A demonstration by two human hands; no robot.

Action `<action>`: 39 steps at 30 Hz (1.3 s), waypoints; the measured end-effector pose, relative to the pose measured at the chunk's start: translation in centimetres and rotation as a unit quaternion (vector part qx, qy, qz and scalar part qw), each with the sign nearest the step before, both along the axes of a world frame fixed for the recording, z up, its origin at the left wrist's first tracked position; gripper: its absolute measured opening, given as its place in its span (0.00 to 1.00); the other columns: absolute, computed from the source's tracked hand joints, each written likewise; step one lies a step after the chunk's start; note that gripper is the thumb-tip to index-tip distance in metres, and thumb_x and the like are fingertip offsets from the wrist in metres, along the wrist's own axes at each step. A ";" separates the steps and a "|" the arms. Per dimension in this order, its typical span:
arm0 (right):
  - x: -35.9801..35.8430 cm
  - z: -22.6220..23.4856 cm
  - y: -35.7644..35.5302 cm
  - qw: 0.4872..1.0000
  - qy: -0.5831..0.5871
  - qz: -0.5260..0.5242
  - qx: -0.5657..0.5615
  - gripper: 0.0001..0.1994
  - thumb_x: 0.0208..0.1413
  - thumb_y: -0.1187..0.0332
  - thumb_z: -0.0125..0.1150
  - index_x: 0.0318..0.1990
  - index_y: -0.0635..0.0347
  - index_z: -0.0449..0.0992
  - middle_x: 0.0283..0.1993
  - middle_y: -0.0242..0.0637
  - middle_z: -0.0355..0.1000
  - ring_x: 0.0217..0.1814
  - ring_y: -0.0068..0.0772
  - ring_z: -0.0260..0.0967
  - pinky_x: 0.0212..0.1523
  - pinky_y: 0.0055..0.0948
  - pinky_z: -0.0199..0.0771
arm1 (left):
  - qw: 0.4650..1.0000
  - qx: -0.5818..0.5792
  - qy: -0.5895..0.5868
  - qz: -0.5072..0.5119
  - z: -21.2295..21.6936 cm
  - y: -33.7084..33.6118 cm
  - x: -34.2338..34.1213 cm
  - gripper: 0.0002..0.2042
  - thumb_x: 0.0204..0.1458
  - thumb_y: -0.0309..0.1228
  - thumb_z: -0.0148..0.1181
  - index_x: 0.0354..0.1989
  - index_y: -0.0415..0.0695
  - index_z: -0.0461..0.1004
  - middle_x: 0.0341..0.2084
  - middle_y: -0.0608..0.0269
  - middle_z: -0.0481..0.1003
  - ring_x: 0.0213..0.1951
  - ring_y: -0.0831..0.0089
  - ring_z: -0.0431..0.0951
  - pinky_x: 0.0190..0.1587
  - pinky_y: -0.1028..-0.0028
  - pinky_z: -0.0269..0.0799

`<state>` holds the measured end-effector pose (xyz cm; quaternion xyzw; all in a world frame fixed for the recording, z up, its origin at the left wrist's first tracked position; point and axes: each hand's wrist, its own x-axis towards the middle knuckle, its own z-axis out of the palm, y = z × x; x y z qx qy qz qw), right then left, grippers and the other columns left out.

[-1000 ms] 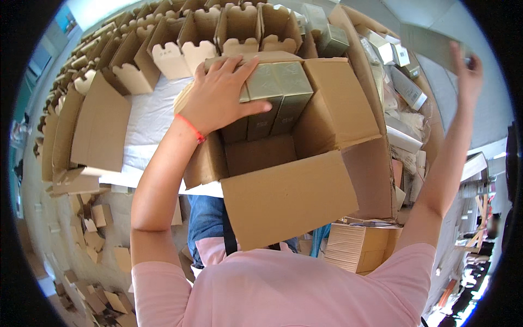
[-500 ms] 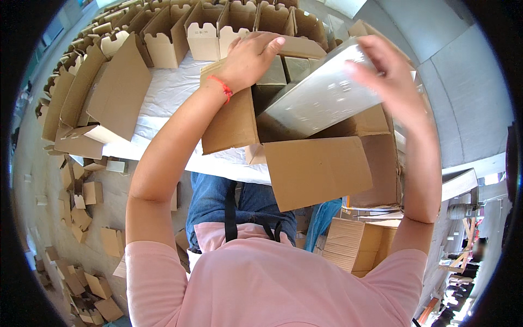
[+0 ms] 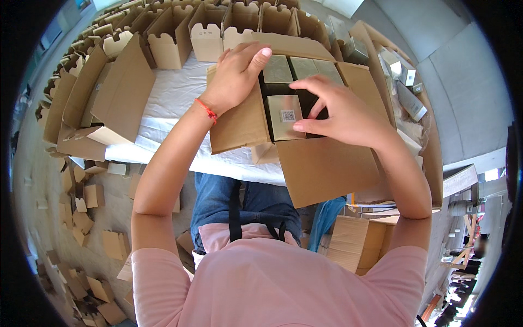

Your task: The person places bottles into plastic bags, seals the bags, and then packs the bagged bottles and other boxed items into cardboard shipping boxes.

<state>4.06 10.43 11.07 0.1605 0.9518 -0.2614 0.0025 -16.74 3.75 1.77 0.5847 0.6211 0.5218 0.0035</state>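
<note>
A brown cardboard carton (image 3: pixel 328 171) stands with its flaps spread on the table. My left hand (image 3: pixel 234 76) is closed over the far part of its left flap (image 3: pixel 239 120), thumb toward the inside; its fingertips are partly hidden. Inside, a silvery-gold box (image 3: pixel 283 117) with a square code label stands upright at the near left. Several similar boxes (image 3: pixel 278 70) fill the far row. My right hand (image 3: pixel 338 111) is over the opening, fingers and thumb apart. Its thumb is by the labelled box's right edge, and I cannot tell whether it touches. Nothing is held in it.
Rows of open brown cartons (image 3: pixel 207 38) line the far side of the white-covered table (image 3: pixel 177 92). A larger carton (image 3: pixel 436 163) with small boxes and clear plastic stands at the right. Loose cardboard boxes (image 3: pixel 114 243) lie on the floor at the left.
The long silvery box went from tilted above the carton to upright inside it. My right hand came down left and let go. My left hand stays on the flap, shifted slightly nearer.
</note>
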 end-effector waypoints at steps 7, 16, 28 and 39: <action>0.5 -2.8 1.8 0.996 -0.032 0.018 -0.085 0.15 0.53 0.62 0.62 0.36 0.64 0.66 0.22 0.36 0.70 0.27 0.26 0.69 0.29 0.27 0.69 | 0.997 -0.026 0.052 -0.050 1.1 -0.3 1.2 0.26 0.59 0.50 0.40 0.53 0.41 0.68 0.53 0.50 0.66 0.57 0.56 0.62 0.62 0.56 0.46; 2.7 -0.8 3.8 0.989 0.122 -0.030 0.079 0.07 0.53 0.67 0.58 0.35 0.60 0.72 0.25 0.41 0.70 0.25 0.33 0.68 0.28 0.29 0.68 | 0.947 -0.144 0.266 -0.105 4.7 0.3 5.4 0.44 0.32 0.54 0.68 0.61 0.47 0.61 0.59 0.52 0.60 0.65 0.54 0.52 0.66 0.54 0.38; 16.8 -3.9 34.1 0.805 0.216 -0.480 0.274 0.16 0.45 0.62 0.61 0.40 0.59 0.74 0.40 0.45 0.74 0.44 0.46 0.72 0.47 0.38 0.71 | 0.956 -0.167 0.216 -0.103 4.1 1.2 6.4 0.32 0.32 0.37 0.67 0.52 0.46 0.70 0.58 0.49 0.62 0.61 0.52 0.58 0.64 0.55 0.48; 11.6 -10.1 40.1 0.719 0.089 -0.583 0.368 0.33 0.39 0.62 0.68 0.55 0.60 0.62 0.56 0.43 0.63 0.59 0.45 0.58 0.57 0.39 0.63 | 0.959 -0.187 0.189 -0.096 4.6 1.3 6.4 0.34 0.27 0.36 0.68 0.52 0.48 0.71 0.58 0.49 0.61 0.61 0.49 0.58 0.64 0.53 0.46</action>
